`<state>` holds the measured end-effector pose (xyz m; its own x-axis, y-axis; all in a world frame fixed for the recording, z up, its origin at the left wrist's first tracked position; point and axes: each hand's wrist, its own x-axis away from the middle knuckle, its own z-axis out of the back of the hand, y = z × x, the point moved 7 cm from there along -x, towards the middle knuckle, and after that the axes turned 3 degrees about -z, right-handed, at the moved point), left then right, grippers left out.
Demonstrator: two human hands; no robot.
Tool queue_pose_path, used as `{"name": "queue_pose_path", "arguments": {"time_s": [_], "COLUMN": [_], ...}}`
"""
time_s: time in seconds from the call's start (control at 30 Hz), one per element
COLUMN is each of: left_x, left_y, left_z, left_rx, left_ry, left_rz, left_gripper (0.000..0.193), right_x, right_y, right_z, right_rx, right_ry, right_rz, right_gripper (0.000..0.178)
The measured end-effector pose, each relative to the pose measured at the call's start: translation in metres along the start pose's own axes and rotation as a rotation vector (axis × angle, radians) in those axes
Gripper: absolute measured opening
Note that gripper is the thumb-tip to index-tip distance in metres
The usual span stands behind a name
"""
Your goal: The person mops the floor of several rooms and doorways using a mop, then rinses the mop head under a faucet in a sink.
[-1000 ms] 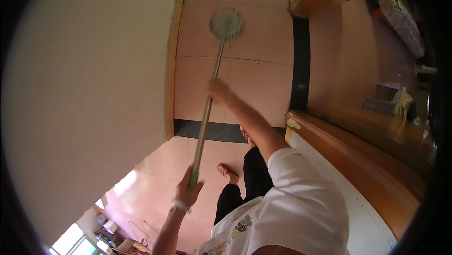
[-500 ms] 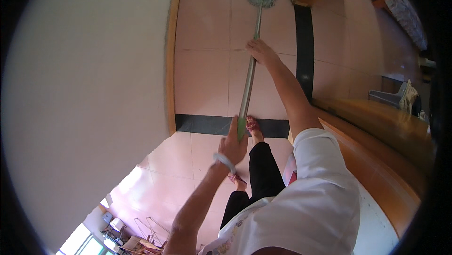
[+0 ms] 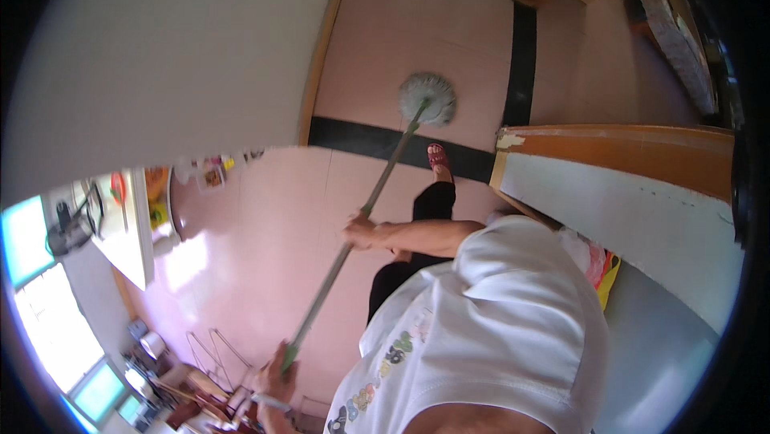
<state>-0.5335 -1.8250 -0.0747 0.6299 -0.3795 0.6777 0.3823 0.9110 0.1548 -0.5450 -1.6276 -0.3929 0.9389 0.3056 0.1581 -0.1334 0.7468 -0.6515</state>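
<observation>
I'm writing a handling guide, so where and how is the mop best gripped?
Probably by the slim pole, from the near side, because the round, fringed head is at the far end and the pole runs back to the near left. The left hand suits the green end, the right hand partway along.

Here's the white short-sleeved T-shirt [image 3: 517, 318], broad at five o'clock, colourful print [image 3: 393, 354] across its front at six; black trousers [image 3: 434, 203], dark-red sandal [image 3: 438, 159] at two, pale wristband [image 3: 271, 402] at seven!
</observation>
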Motion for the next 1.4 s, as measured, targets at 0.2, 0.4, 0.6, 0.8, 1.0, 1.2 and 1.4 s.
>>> {"name": "queue_pose_path", "arguments": {"time_s": [0.2, 0.4, 0.6, 0.8, 1.0, 1.2, 1.4], "left_x": [0.213, 0.288, 0.211, 0.024, -0.198, -0.373, -0.43], "left_y": [-0.085, -0.135, -0.117, -0.025, 0.175, 0.407, 0.486], "left_z": [0.02, -0.018, -0.041, -0.032, 0.019, -0.001, -0.006], "left_rx": [0.084, 0.577, 0.504, 0.696, 0.394, 0.487, 0.484], "left_ry": [0.144, 0.167, 0.077, 0.115, 0.074, -0.042, 0.03], "left_rz": [0.494, 0.759, 0.585, 0.287, -0.06, -0.443, -0.562], "left_gripper": [0.044, 0.033, 0.033, 0.039, 0.05, 0.057, 0.054], "right_x": [-0.005, -0.013, -0.008, -0.009, -0.002, 0.101, 0.114], "right_y": [-0.264, -0.341, -0.235, -0.014, 0.234, 0.479, 0.537], "right_z": [-0.083, -0.119, -0.113, 0.011, 0.185, 0.312, 0.389], "right_rx": [-0.273, -0.406, -0.243, -0.02, 0.264, 0.554, 0.56], "right_ry": [-0.424, -0.571, -0.343, -0.371, 0.326, 0.669, 0.291], "right_rz": [0.301, 0.422, 0.245, 0.032, -0.155, -0.461, -0.797], "right_gripper": [0.028, 0.028, 0.011, 0.02, 0.018, 0.034, 0.033]}}
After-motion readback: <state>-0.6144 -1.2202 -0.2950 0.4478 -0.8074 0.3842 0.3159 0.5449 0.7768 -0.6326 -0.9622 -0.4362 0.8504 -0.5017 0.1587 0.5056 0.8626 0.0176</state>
